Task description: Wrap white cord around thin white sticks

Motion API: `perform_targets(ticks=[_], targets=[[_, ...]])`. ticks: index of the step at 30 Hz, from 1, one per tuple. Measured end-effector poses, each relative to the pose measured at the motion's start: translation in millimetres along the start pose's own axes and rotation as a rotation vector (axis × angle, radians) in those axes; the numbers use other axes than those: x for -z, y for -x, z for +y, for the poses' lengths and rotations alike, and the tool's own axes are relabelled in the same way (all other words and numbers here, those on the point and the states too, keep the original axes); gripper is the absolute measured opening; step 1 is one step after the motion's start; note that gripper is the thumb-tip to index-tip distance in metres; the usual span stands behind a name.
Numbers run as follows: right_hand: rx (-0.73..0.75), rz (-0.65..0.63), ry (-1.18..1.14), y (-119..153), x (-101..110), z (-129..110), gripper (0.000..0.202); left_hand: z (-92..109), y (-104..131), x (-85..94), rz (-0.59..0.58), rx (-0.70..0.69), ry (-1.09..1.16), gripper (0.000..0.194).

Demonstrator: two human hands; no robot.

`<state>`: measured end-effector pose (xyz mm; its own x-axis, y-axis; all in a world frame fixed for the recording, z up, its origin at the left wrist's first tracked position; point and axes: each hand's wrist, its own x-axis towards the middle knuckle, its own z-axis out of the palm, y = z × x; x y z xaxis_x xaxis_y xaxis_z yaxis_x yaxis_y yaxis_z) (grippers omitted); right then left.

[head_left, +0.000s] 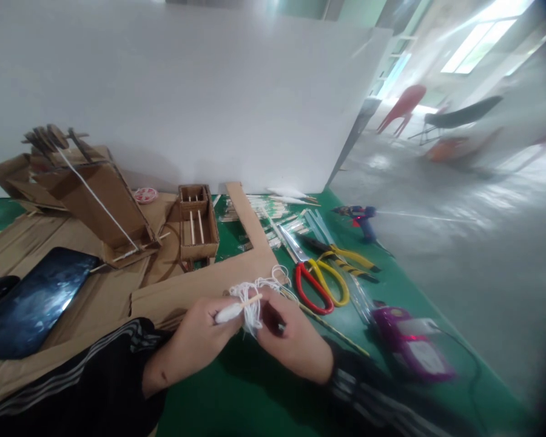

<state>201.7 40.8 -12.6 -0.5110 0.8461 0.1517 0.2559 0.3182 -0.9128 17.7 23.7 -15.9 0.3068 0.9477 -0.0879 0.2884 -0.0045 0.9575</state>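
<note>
**White string wound on a stick, both hands on it**

White string (253,303) is bunched in loops around a thin wooden stick (250,300), held above the near edge of the green table (236,400). Left hand (195,343) is curled shut, pinching a white-tipped piece (227,313) that joins the stick's left end. Right hand (295,346) is closed too, fingers on the string bundle from the right. Stick's long axis runs left-right, tilted up slightly to the right, bridging both hands; neither hand is clearly nearer. Loose string loops trail toward the cardboard strip (236,276).

Containers: small cardboard box (198,221) mid-table, open top, two sticks standing inside. Red and yellow scissors (316,279) lie just right of the hands.
</note>
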Motion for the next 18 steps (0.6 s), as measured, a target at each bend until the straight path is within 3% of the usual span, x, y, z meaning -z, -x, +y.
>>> perform_targets(ticks=[6,9,13,18], targets=[[-0.041,-0.040,-0.119,-1,-3,1,0.040,-8,-3,1.5,0.037,0.083,-0.121,0.027],[-0.107,-0.030,-0.322,-2,-1,2,0.036,-5,-3,1.7,0.040,0.079,-0.123,0.022],[-0.260,-0.022,-0.613,-5,5,9,0.029,-1,-3,1.3,0.055,0.056,-0.102,0.030],[-0.333,-0.120,-0.919,-7,11,18,0.025,1,-3,0.6,0.024,0.021,-0.052,0.027]])
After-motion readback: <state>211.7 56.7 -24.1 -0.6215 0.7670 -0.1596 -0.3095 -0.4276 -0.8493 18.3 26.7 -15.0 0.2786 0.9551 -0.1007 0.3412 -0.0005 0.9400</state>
